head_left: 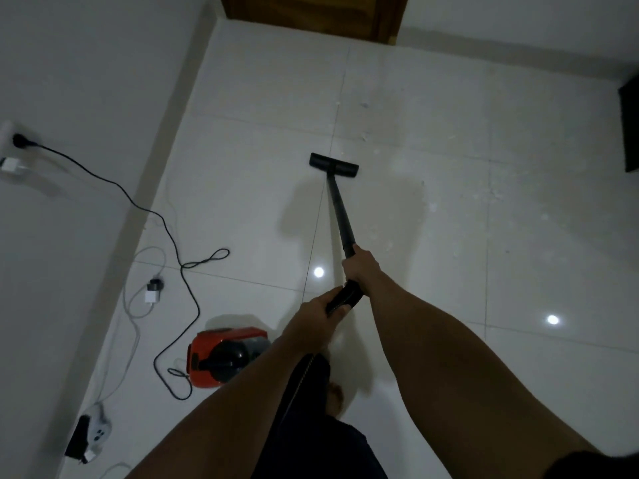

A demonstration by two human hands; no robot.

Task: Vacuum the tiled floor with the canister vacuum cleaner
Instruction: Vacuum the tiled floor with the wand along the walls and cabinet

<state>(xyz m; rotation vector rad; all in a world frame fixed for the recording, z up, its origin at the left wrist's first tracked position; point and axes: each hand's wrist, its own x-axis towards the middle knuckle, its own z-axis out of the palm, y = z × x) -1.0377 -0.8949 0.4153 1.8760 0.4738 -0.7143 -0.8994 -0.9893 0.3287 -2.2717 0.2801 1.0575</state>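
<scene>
A black vacuum wand point(340, 209) runs from my hands down to a flat black floor head point(333, 164) resting on the white tiled floor point(449, 278). My right hand point(361, 267) grips the wand higher up the tube. Just behind it, my left hand point(320, 314) holds the black handle end. The red and black canister point(224, 356) sits on the floor at my lower left, its hose partly hidden behind my left arm. White crumbs and dust point(484, 195) lie scattered on the tiles to the right of the head.
The black power cord point(173, 243) loops from a wall socket point(15, 141) to the canister. White chargers and cables point(152, 293) lie along the left wall. A wooden door point(311, 12) stands ahead, and a dark object point(631, 126) is at the right edge.
</scene>
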